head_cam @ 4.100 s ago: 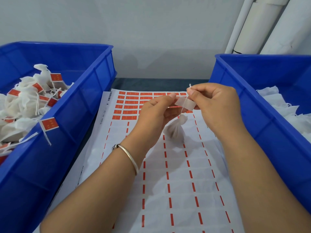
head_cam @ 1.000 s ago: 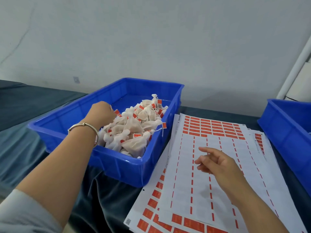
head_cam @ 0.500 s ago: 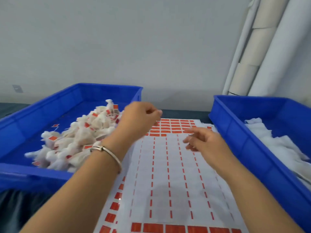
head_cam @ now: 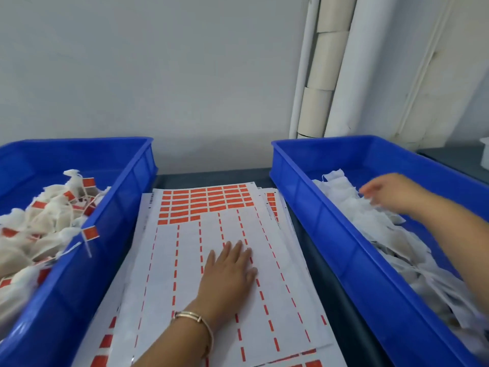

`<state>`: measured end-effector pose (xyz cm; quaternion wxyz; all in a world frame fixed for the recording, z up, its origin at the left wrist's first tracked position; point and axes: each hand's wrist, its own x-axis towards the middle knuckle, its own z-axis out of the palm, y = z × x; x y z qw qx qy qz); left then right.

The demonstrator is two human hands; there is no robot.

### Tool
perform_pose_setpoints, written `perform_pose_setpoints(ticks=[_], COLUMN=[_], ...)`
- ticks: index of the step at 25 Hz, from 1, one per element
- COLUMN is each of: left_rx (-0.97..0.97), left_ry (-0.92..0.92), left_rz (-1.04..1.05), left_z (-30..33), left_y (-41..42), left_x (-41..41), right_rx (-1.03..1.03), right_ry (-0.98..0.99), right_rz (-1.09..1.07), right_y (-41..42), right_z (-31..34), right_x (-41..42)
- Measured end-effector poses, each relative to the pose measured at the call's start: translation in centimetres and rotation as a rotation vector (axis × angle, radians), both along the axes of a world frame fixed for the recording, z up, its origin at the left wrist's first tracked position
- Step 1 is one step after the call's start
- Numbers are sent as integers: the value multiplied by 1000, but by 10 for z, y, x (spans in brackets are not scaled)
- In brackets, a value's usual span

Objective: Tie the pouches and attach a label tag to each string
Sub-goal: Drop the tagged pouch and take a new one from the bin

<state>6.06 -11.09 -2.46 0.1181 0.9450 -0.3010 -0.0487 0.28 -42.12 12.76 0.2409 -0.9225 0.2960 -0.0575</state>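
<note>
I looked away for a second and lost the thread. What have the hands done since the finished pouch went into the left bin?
The left hand came back from the left bin and now lies flat, fingers straight, on the label sheet. The right hand left the sheet and reached into the right bin, onto the untied white pouches; its grip is blurred. Bins, sheet and tagged pouches stayed put.

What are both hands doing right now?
Left hand: open, flat on the white label sheet.
Right hand: blurred over white fabric pouches; grip cannot be told.
</note>
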Motion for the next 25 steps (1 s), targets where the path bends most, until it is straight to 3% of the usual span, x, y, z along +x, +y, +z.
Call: perform_pose_setpoints(ticks=[3, 5, 13, 18, 21, 25], left_rx=[1, -1, -38, -101, -319, -834], left_ry=[-52, -65, -108, -65, 93, 343], left_rz=[27, 37, 41, 45, 116, 153], left_z=[-11, -13, -17, -11, 12, 58], left_y=[-2, -2, 0, 0, 2, 19], left_x=[3, 5, 4, 5, 4, -1], right_rx=[-32, -37, -141, -197, -186, -58], right_ry=[379, 395, 189, -266, -477, -492], right_rz=[199, 235, 116, 169, 267, 441], right_y=[-21, -24, -21, 25, 77, 143], right_z=[-41, -49, -2, 59, 79, 69], right_x=[5, 10, -8, -22, -21, -12])
